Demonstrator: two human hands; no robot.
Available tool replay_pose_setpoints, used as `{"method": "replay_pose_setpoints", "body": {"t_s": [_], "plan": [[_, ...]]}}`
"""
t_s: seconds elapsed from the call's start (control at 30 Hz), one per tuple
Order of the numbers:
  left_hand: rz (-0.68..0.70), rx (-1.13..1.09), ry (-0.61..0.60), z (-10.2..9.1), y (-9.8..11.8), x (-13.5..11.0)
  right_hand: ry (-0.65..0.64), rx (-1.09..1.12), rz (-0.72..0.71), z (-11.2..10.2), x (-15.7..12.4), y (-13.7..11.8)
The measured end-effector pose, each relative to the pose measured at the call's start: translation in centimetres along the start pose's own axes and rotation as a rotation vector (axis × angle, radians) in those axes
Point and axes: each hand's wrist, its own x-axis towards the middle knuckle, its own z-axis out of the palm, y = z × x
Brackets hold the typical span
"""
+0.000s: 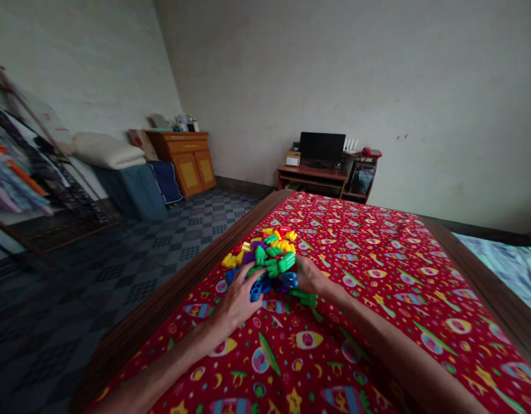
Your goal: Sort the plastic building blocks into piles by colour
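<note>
A heap of small plastic building pieces (269, 256) in yellow, green, blue, red and purple lies on a red patterned cloth (369, 299) over a wooden table. My left hand (239, 299) rests at the heap's near left side, fingers spread and curled onto blue pieces (259, 286). My right hand (310, 276) lies against the heap's right side, fingers tucked among green pieces (282, 264); I cannot make out whether it grips any.
The table's wooden edge (179, 290) runs along the left, with dark checked floor beyond. A clothes rack (27, 167), a pillow-topped box, an orange cabinet (187, 158) and a low desk with a monitor (322, 148) stand along the walls.
</note>
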Motion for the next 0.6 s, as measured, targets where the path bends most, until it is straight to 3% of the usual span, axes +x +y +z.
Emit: {"method": "replay_pose_setpoints", "body": {"t_s": [0.17, 0.23, 0.3, 0.4, 0.47, 0.6], "plan": [[0.103, -0.071, 0.062, -1.3, 0.2, 5.8, 0.005, 0.039, 0.021, -3.4, 3.5, 0.4], [0.107, -0.054, 0.005, -1.3, -0.7, 8.4, 0.000, -0.037, 0.047, -4.6, 5.6, 0.6], [0.097, -0.030, -0.086, -0.8, -2.4, 10.6, 0.075, -0.136, 0.103, -5.2, 7.6, 1.1], [-0.049, -0.043, -0.138, 0.3, -5.6, 12.1, 0.161, -0.224, 0.213, -4.8, 9.9, 2.3], [-0.131, -0.059, -0.136, 1.0, -6.9, 12.2, 0.130, -0.209, 0.261, -3.8, 10.5, 3.1], [-0.149, -0.110, -0.154, 2.0, -6.7, 11.4, 0.039, -0.139, 0.260, -1.2, 9.9, 3.4]]}}
